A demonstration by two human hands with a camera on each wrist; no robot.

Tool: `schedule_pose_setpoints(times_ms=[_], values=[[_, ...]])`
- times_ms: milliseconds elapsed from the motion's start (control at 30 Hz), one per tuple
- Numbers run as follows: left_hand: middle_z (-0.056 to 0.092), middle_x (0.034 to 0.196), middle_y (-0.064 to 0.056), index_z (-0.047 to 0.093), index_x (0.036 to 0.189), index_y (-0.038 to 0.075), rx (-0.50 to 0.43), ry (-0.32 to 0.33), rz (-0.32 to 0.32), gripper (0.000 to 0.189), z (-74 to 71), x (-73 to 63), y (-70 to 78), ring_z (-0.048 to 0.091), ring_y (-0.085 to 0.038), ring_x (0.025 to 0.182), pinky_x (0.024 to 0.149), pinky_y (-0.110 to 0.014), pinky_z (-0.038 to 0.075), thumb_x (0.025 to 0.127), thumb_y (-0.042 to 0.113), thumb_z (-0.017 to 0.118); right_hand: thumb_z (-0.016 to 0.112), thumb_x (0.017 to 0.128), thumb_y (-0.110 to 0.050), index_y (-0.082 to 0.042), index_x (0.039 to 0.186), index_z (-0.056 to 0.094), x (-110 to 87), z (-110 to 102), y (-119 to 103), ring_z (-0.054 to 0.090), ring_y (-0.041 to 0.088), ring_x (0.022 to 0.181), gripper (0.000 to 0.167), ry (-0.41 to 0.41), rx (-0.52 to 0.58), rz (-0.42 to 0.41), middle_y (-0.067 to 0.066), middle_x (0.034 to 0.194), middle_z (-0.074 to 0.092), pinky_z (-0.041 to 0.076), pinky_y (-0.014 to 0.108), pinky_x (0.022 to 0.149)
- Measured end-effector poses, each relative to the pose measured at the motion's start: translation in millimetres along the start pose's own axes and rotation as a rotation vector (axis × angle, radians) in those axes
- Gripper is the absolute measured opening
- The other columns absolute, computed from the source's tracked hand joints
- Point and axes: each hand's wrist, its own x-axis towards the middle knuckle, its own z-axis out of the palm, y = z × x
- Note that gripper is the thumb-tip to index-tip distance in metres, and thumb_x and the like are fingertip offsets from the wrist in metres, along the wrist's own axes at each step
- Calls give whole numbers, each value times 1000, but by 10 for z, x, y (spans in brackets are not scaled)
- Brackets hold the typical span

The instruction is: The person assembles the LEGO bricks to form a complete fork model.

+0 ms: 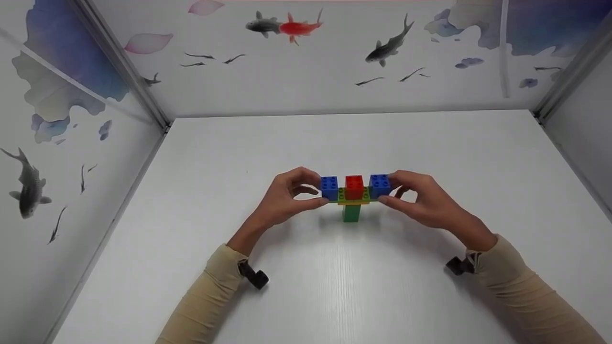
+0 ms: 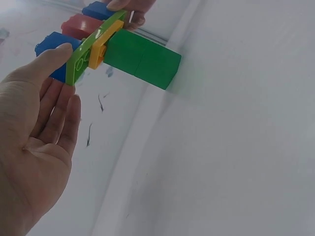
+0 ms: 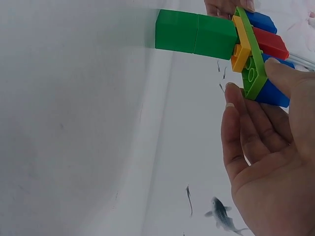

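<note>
A T-shaped toy brick model stands upright on the white table (image 1: 373,286). Two stacked green bricks (image 2: 142,59) form its column, with a yellow plate (image 3: 239,51) and a long lime green plate (image 2: 80,61) above. Along the top sit a left blue brick (image 1: 329,188), a red brick (image 1: 354,188) in the middle and a right blue brick (image 1: 380,185), with gaps between them. My left hand (image 1: 284,198) pinches the left blue brick and plate end between thumb and fingers. At the opposite end, my right hand (image 1: 423,198) pinches the right blue brick likewise.
White panels printed with fish surround the table: a back wall (image 1: 306,86), a left wall (image 1: 129,148) and a right wall (image 1: 583,110). Each wrist wears a black camera, the left camera (image 1: 253,274) and the right camera (image 1: 461,265), both low over the tabletop.
</note>
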Motion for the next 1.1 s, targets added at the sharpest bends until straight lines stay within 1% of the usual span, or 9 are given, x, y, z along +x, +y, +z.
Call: schedule_pose_setpoints(times_ms=[167, 300, 433, 533, 700, 900, 1100], values=[[73, 126, -3, 72, 126, 15, 7, -1, 0, 40, -2, 5, -1, 72, -20, 118, 105, -41, 62, 90, 21, 90, 83, 98, -26, -14, 131, 72, -1, -10, -7, 72, 16, 101, 37, -12, 14, 15, -1, 117, 76, 63, 25, 89], [73, 125, -4, 72, 124, 14, -7, -10, 2, 39, -4, 6, -10, 72, -21, 117, 104, -42, 62, 90, 19, 91, 83, 98, -26, -15, 129, 73, -5, -16, -15, 72, 16, 102, 34, -20, 41, 30, -1, 115, 76, 62, 23, 89], [73, 124, -4, 72, 123, 13, -18, -15, -3, 38, -8, 2, -29, 72, -22, 116, 104, -49, 62, 90, 18, 90, 83, 98, -26, -15, 128, 73, -6, -16, -20, 72, 16, 103, 33, -28, 65, 40, -1, 115, 76, 61, 22, 90], [73, 124, -4, 72, 124, 14, -11, -16, -4, 39, -10, 2, -38, 72, -21, 116, 105, -53, 61, 90, 19, 90, 83, 99, -26, -15, 129, 72, -7, -14, -15, 72, 16, 103, 34, -29, 63, 37, -1, 116, 75, 61, 22, 90], [73, 125, -4, 72, 125, 14, -6, -23, 0, 40, -16, 5, -36, 72, -21, 117, 105, -50, 61, 90, 20, 90, 83, 98, -26, -16, 130, 73, -6, -15, 0, 72, 15, 103, 35, -25, 58, 27, -2, 116, 75, 62, 22, 91], [74, 125, -3, 72, 125, 15, 25, -24, 10, 40, -23, 10, -15, 73, -20, 117, 103, -39, 63, 90, 21, 91, 84, 97, -22, -16, 129, 74, -4, -29, 11, 73, 15, 100, 34, -27, 41, 1, -2, 115, 76, 62, 23, 89], [74, 124, -3, 72, 124, 14, 24, -13, 16, 39, -18, 2, 11, 73, -19, 116, 102, -39, 63, 90, 19, 91, 85, 96, -22, -15, 130, 75, -5, -49, 11, 73, 15, 99, 36, -36, 1, -11, -2, 116, 78, 64, 26, 89]])
